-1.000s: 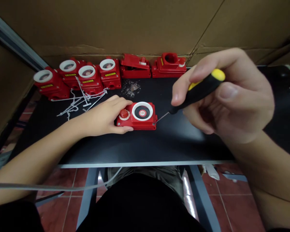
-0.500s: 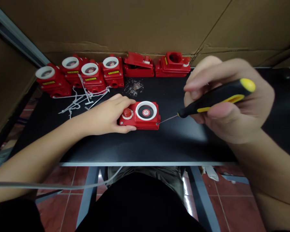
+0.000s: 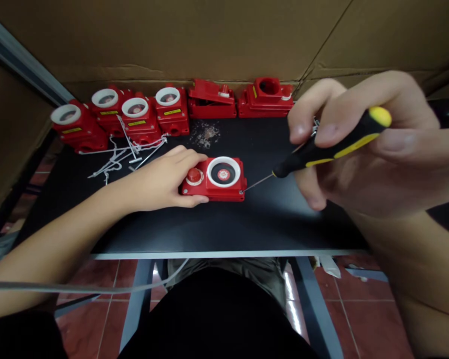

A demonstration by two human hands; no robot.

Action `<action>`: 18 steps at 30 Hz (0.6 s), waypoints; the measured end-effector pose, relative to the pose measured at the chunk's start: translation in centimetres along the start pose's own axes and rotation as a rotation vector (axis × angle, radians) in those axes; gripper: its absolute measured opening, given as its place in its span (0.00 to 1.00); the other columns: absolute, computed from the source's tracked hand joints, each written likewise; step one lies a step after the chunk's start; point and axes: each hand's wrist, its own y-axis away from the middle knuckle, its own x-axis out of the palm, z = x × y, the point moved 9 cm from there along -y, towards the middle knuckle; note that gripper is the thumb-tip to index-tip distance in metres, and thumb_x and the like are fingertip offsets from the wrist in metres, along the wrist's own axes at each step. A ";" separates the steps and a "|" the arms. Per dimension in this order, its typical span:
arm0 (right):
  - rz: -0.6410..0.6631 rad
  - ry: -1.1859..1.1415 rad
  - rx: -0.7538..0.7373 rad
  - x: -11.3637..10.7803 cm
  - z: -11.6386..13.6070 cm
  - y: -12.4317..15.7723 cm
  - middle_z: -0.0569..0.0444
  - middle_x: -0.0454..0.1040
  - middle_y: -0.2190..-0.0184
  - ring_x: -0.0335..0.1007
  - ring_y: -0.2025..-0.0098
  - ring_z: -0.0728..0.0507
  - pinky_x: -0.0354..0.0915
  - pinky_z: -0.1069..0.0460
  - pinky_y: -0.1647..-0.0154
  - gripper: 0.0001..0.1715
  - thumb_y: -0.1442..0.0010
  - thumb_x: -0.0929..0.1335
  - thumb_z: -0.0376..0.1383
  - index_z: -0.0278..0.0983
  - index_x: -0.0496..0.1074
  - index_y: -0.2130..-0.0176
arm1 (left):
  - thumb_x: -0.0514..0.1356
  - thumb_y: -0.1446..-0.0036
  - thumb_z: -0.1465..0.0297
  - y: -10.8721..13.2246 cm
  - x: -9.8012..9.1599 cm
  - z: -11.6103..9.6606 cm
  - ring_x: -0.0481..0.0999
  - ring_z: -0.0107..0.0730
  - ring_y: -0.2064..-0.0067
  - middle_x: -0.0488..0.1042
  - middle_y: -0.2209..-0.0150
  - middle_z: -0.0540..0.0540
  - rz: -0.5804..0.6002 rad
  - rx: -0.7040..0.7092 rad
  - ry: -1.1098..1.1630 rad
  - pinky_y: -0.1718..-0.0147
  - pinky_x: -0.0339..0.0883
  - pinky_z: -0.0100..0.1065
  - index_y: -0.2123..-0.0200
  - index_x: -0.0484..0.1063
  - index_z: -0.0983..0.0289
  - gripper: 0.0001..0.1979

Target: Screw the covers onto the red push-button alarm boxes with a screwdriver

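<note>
Red box [image 3: 215, 182] is held flat on the black surface [image 3: 269, 227], white ring and red knob facing up. Its left end is gripped by the left hand [image 3: 172, 180]: fingers clamped on the box, reaching over the rear edge, thumb pressed along the front side. Left forearm is laid low, front left of the box.

Right hand [image 3: 377, 172] is raised right of the box, nearer the camera, fingers clamped on the screwdriver [image 3: 317, 153]. Butt is tipped up and right, shaft angled down to the screw [image 3: 241, 192] at the box's front right corner. Whether the tip is fully seated can't be told. A silvery piece [image 3: 316, 126] is seen at the right fingers, too small to identify.

Vs 0.5 s ago: right grip has been changed. Thumb was laid along the handle's side; now it is set back near the butt, fingers spread across the top. Handle is tilted a bit steeper. Tip is kept at the same corner, left grip unchanged.

Behind the box: debris [image 3: 208, 133], then two ringless boxes [image 3: 265, 105]. Behind left of it: four ringed boxes [image 3: 140, 130], white cords [image 3: 115, 158].
</note>
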 end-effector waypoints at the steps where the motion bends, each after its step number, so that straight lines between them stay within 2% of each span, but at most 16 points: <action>1: -0.025 0.043 -0.017 -0.2 0.2 -0.1 0.61 0.84 0.58 0.75 0.80 0.50 0.62 0.51 0.93 0.16 0.34 0.92 0.50 0.47 0.93 0.60 | 0.74 0.24 0.40 0.0 0.0 0.0 0.84 0.66 0.36 0.87 0.36 0.71 0.002 0.000 -0.003 0.32 0.80 0.57 0.23 0.79 0.66 0.43; 3: -0.089 0.166 -0.073 -0.7 0.4 0.1 0.60 0.77 0.60 0.64 0.80 0.52 0.60 0.50 0.92 0.22 0.34 0.91 0.58 0.48 0.92 0.63 | 0.73 0.24 0.38 0.0 0.0 0.1 0.84 0.66 0.36 0.87 0.36 0.71 0.004 -0.002 -0.009 0.32 0.80 0.58 0.23 0.79 0.65 0.44; 5: -0.154 0.303 -0.137 -1.4 0.5 0.7 0.57 0.77 0.61 0.61 0.78 0.50 0.61 0.47 0.89 0.26 0.32 0.88 0.65 0.50 0.92 0.64 | 0.73 0.24 0.38 0.1 0.0 0.1 0.84 0.67 0.37 0.87 0.36 0.71 0.006 -0.004 -0.008 0.32 0.80 0.59 0.23 0.79 0.64 0.43; 7: -0.186 0.430 -0.165 -1.9 0.3 1.3 0.52 0.80 0.61 0.66 0.74 0.45 0.69 0.44 0.82 0.27 0.30 0.84 0.69 0.52 0.94 0.60 | 0.74 0.25 0.38 0.1 0.0 0.2 0.84 0.67 0.37 0.87 0.36 0.71 0.000 -0.003 0.000 0.33 0.80 0.59 0.23 0.79 0.63 0.43; 9: -0.159 0.482 -0.180 -1.9 0.1 1.7 0.50 0.84 0.59 0.71 0.70 0.41 0.74 0.42 0.75 0.27 0.29 0.83 0.70 0.53 0.95 0.54 | 0.74 0.25 0.38 0.1 0.0 0.2 0.84 0.66 0.38 0.87 0.37 0.70 0.000 -0.004 0.005 0.33 0.81 0.58 0.24 0.79 0.62 0.43; 12: -0.153 0.412 -0.179 -1.8 0.3 1.7 0.53 0.86 0.56 0.69 0.70 0.42 0.76 0.43 0.71 0.23 0.32 0.89 0.62 0.55 0.94 0.48 | 0.74 0.24 0.38 0.2 -0.1 0.1 0.84 0.65 0.38 0.87 0.38 0.68 0.006 -0.008 0.008 0.34 0.81 0.57 0.24 0.79 0.61 0.41; 14: -0.148 0.328 -0.127 -1.5 0.1 1.2 0.54 0.87 0.56 0.74 0.68 0.40 0.79 0.43 0.70 0.28 0.36 0.92 0.57 0.56 0.91 0.42 | 0.74 0.24 0.36 0.3 -0.3 0.1 0.85 0.66 0.37 0.87 0.35 0.69 0.001 -0.023 0.021 0.33 0.82 0.58 0.22 0.78 0.59 0.44; 16: -0.121 0.267 -0.075 -0.7 -0.2 0.4 0.52 0.90 0.54 0.84 0.62 0.35 0.83 0.42 0.68 0.37 0.40 0.93 0.58 0.57 0.88 0.38 | 0.73 0.24 0.32 0.4 -0.6 0.1 0.85 0.67 0.35 0.86 0.31 0.69 -0.018 -0.052 0.041 0.33 0.82 0.57 0.19 0.76 0.58 0.47; 18: -0.108 0.221 -0.065 0.0 -0.1 -0.5 0.51 0.92 0.51 0.89 0.57 0.31 0.85 0.41 0.69 0.44 0.45 0.94 0.61 0.57 0.86 0.36 | 0.71 0.22 0.30 0.4 -0.8 -0.1 0.86 0.65 0.35 0.86 0.30 0.68 -0.046 -0.066 0.068 0.32 0.82 0.56 0.20 0.77 0.58 0.47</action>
